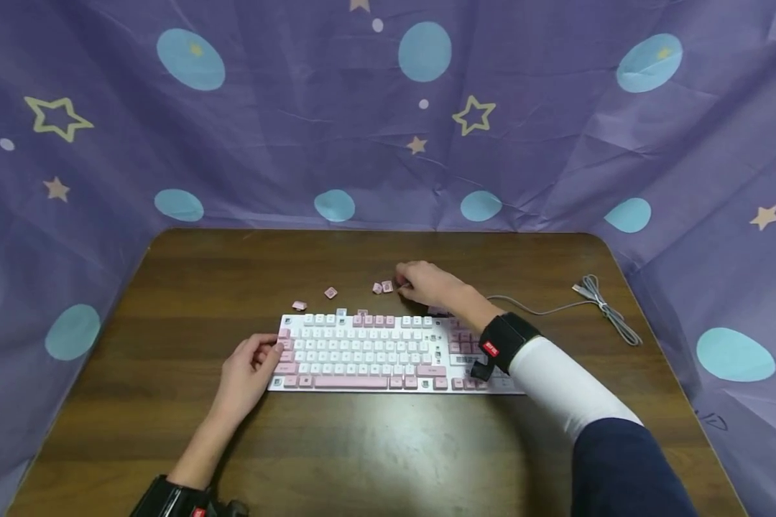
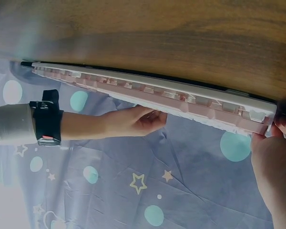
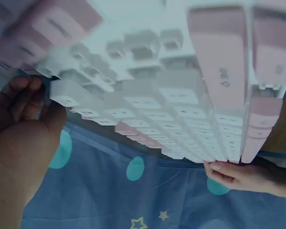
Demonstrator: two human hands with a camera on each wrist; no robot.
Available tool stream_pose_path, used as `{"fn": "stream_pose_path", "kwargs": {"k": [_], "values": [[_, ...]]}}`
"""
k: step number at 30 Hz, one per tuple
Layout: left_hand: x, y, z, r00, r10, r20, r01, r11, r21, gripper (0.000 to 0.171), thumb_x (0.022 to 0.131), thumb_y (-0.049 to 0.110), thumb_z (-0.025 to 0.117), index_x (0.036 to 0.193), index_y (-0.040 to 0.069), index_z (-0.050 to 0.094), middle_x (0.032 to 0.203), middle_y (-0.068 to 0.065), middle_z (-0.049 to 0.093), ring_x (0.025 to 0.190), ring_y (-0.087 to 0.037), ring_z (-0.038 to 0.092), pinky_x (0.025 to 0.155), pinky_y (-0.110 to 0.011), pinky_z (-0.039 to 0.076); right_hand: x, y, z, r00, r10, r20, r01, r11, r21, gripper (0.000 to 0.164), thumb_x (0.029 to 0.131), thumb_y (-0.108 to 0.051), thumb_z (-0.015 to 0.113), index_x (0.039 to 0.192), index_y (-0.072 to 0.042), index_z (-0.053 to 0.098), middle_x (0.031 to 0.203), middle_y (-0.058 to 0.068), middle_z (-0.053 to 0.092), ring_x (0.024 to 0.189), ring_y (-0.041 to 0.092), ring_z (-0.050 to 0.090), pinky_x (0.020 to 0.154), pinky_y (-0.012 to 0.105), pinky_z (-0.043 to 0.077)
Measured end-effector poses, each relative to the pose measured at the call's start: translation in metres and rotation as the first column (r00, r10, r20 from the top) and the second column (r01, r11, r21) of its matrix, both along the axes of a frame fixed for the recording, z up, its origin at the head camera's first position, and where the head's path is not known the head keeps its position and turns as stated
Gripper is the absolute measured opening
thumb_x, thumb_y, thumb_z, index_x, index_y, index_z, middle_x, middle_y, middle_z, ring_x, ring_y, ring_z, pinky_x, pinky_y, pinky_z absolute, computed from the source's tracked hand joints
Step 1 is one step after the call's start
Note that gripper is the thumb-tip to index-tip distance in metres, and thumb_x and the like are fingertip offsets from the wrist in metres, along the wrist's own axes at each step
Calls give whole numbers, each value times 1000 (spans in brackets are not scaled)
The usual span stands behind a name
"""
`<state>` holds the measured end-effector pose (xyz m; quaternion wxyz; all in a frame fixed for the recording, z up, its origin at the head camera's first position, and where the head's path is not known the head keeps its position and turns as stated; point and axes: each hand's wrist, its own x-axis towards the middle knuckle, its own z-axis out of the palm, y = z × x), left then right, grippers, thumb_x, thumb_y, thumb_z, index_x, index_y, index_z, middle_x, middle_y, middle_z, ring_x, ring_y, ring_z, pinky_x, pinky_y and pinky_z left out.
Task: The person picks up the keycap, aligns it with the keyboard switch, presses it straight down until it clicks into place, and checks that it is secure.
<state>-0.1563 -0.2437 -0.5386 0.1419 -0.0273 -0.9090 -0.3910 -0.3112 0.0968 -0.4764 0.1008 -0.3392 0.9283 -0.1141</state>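
Pink-and-white keyboard (image 1: pixel 362 352), long pink spacebar (image 1: pixel 351 382); left grip (image 1: pixel 246 370) pinches it, right grip (image 1: pixel 429 283) state unclear.

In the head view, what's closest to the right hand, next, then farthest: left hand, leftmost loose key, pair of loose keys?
1. Pair of loose keys, left of the right hand.
2. Leftmost loose key, farther left.
3. Left hand, at the keyboard's left end.

Kinda wrinkly purple cloth (image 1: pixel 284 72) hanging far, left and right, blue blobs (image 1: pixel 425 52) and stars (image 1: pixel 417 145) dotting it; brown table (image 1: pixel 136 388) sitting nearer.
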Motion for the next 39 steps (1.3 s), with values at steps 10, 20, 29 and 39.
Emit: {"fn": "stream_pose_path", "kwargs": {"k": [10,20,29,39], "values": [[1,-1,2,1000,4,15,-4,1000,-14,21,90,25,62,102,8,65,81,0,55,70,-8,49,57,-12,40,22,35,10,997,63,-43,-73,954,-291,21,91,-8,60,110,-10,68,101,3,59,88,14,54,72,28,48],[2,0,5,1000,-8,10,8,1000,-6,21,90,23,62,102,6,65,81,-3,55,70,-10,49,57,-11,39,47,50,17,993,99,-66,-117,922,-370,20,89,-8,63,108,-12,63,102,1,59,83,9,56,69,25,48],[2,1,4,1000,8,17,-8,1000,-22,21,90,25,62,102,8,65,81,-1,55,70,-9,49,58,-11,38,58,54,19,981,143,-133,-184,907,-378,18,87,-10,66,105,-13,64,101,-2,60,83,7,54,71,24,48],[3,1,4,1000,2,-10,-3,1000,-23,19,90,22,62,101,7,65,80,-2,56,70,-10,49,57,-10,37,68,53,16,974,39,-224,-98,960,-260,19,84,-29,70,96,-16,62,81,-9,54,64,5,46,57,22,41]]}}
